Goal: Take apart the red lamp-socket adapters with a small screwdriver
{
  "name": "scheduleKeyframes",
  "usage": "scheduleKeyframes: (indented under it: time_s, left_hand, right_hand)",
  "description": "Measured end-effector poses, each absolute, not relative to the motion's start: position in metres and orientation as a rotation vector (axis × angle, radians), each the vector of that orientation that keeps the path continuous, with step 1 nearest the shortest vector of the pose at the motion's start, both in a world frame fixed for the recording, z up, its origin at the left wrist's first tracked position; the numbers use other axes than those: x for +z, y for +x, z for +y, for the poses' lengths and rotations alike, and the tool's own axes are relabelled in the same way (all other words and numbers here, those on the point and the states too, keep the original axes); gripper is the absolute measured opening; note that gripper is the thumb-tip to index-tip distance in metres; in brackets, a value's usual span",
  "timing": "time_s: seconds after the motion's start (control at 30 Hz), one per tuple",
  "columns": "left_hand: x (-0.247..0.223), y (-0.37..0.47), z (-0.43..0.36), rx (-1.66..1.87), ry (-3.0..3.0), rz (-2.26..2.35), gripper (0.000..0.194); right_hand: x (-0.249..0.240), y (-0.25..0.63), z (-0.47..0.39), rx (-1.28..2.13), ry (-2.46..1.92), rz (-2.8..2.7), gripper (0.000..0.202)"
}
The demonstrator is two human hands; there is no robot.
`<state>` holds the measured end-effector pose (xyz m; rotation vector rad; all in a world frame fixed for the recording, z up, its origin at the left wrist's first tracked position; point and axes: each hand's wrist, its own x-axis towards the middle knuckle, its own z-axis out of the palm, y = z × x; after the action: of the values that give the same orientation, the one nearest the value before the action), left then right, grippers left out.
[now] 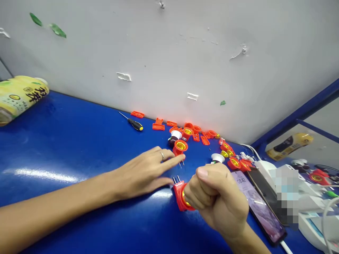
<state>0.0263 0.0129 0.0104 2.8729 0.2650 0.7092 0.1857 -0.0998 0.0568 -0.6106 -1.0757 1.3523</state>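
Seemingly to leave the pins [178,178] clear, the right hand [219,199] is gripping the lower red socket [179,198] by its mouth end in a curled fist; the left hand [148,171] is lying loosely open, index finger [173,162] over the upper red socket [178,149] on the table [87,141].

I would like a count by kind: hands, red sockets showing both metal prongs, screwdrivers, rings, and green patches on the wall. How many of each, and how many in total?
Hands: 2
Red sockets showing both prongs: 2
Screwdriver: 1
Ring: 1
Green patches: 3
Total: 9
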Motion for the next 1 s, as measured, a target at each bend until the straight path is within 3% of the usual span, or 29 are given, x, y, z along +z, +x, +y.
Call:
scheduleKeyframes:
  time_s: [0.1, 0.2, 0.33, 0.43, 0.57, 0.67, 0.73, 0.93, 1.0]
  left_hand:
    - [0.010, 0.025, 0.008, 0.936, 2.838, 0.343, 0.025]
    - [0.010, 0.029, -0.019, 0.937, 2.760, 0.228, 0.006]
    - [0.006, 0.042, -0.052, 0.949, 2.688, 0.530, 0.036]
    - [0.003, 0.048, -0.056, 0.891, 2.602, 0.561, 0.028]
    - [0.007, 0.043, -0.032, 0.635, 2.359, 0.257, 0.018]
    - [0.009, 0.033, 0.000, 0.492, 2.343, 0.089, 0.028]
    - [0.011, 0.027, 0.017, 0.536, 2.460, 0.167, 0.041]
    - [0.014, 0.029, -0.011, 0.840, 2.655, 0.322, 0.017]
    - [0.013, 0.037, -0.034, 0.824, 2.699, 0.572, 0.042]
  right_hand:
    - [0.057, 0.185, -0.100, 1.341, -0.621, -1.056, 0.058]
    - [0.057, 0.184, -0.100, 1.315, -0.617, -1.020, 0.059]
    - [0.055, 0.174, -0.102, 1.250, -0.591, -0.978, 0.058]
    - [0.053, 0.165, -0.103, 1.242, -0.551, -0.964, 0.057]
    - [0.055, 0.166, -0.100, 1.279, -0.598, -1.006, 0.058]
    - [0.058, 0.177, -0.097, 1.255, -0.666, -0.998, 0.060]
    - [0.058, 0.184, -0.096, 1.211, -0.690, -0.987, 0.061]
    - [0.056, 0.185, -0.096, 1.128, -0.698, -0.956, 0.060]
    - [0.055, 0.181, -0.098, 1.110, -0.691, -0.953, 0.061]
